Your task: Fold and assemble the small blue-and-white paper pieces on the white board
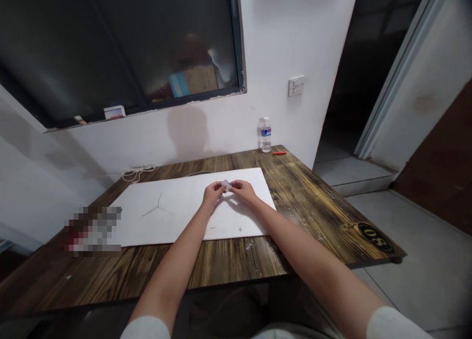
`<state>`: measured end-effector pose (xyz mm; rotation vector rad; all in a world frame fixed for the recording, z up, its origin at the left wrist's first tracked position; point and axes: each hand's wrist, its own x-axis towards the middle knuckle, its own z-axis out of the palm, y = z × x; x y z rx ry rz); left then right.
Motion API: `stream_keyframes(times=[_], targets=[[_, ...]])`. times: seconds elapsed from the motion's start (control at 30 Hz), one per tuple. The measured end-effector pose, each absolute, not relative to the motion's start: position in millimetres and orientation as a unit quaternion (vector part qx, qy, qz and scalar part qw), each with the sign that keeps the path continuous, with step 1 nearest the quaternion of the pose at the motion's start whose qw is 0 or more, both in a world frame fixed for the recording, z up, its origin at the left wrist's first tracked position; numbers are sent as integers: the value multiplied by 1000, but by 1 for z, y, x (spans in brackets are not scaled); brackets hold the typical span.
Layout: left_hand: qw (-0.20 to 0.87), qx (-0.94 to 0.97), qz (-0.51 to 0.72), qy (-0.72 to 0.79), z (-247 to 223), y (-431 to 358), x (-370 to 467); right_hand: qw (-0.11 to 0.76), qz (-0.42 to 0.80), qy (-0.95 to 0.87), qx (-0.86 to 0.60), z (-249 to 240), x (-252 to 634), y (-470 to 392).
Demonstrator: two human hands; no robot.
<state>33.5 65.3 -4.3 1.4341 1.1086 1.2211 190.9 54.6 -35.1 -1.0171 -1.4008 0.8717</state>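
My left hand (pixel 213 192) and my right hand (pixel 242 189) meet over the right part of a white board (pixel 184 201). Between their fingertips they hold a small pale, greyish piece (pixel 226 185), too small to identify. Both hands are closed on it, one from each side. On the board's left part lies a thin three-armed line shape (pixel 158 207); whether it is drawn or a thin object I cannot tell. Small dark specks (pixel 240 229) sit near the board's front edge.
The wooden table (pixel 313 216) bears a water bottle (pixel 266 135), a red stick-like item (pixel 279 153) and a white cable (pixel 137 172). At the left, a blurred patch (pixel 94 231) hides something. A wall and a window stand behind.
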Motion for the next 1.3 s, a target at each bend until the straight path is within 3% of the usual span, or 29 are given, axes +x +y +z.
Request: stream_keyframes(times=[0.23, 0.57, 0.73, 1.03, 1.3], targets=[[354, 668, 455, 471, -9, 66, 31, 553, 297, -604, -491, -31, 194, 51], [108, 713, 371, 585, -17, 69, 31, 438, 127, -621, -638, -20, 201, 41], [101, 710, 373, 589, -18, 73, 26, 399, 133, -663, -619, -10, 209, 39], [131, 700, 397, 578, -19, 77, 23, 278, 82, -854, -432, -6, 221, 40], [192, 696, 411, 557, -15, 72, 28, 210, -1, -824, -525, -11, 221, 31]])
